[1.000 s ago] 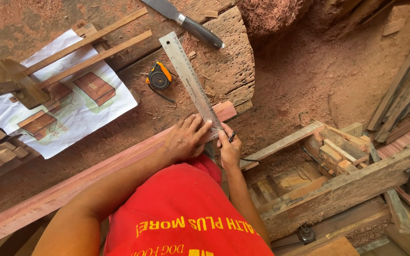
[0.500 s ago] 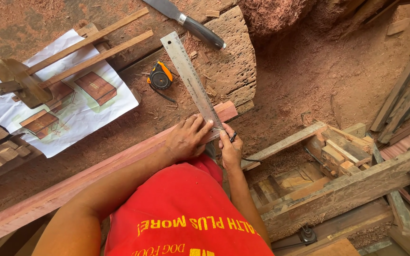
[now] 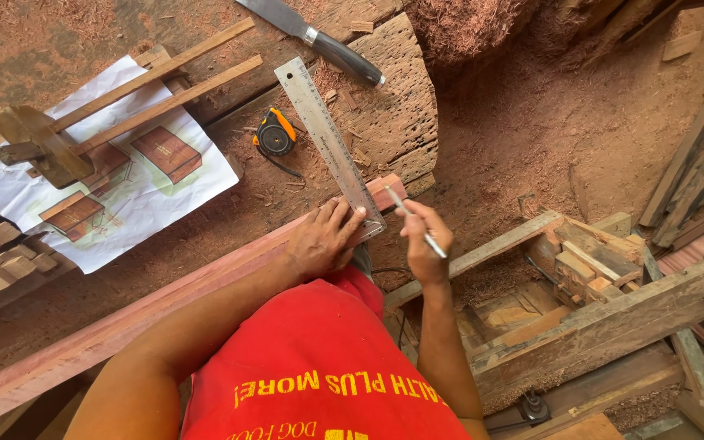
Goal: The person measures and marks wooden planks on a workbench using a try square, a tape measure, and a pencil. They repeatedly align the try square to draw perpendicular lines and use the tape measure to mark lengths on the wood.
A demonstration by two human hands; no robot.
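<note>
Steel square (image 3: pixel 332 147) under left hand (image 3: pixel 319 240)

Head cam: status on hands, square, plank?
Left hand pressing steel square flat on plank. Right hand holds pencil at the blade edge. Tape measure nearby, not in the way.

- right hand (image 3: pixel 424 244) now lifted off the red plank (image 3: pixel 205 281), was down beside the steel square (image 3: pixel 332 151)
- pencil (image 3: pixel 417 224) tip now up in air, clear of the wood
- left hand (image 3: pixel 323 240) fingers spread slightly wider on the square
</note>
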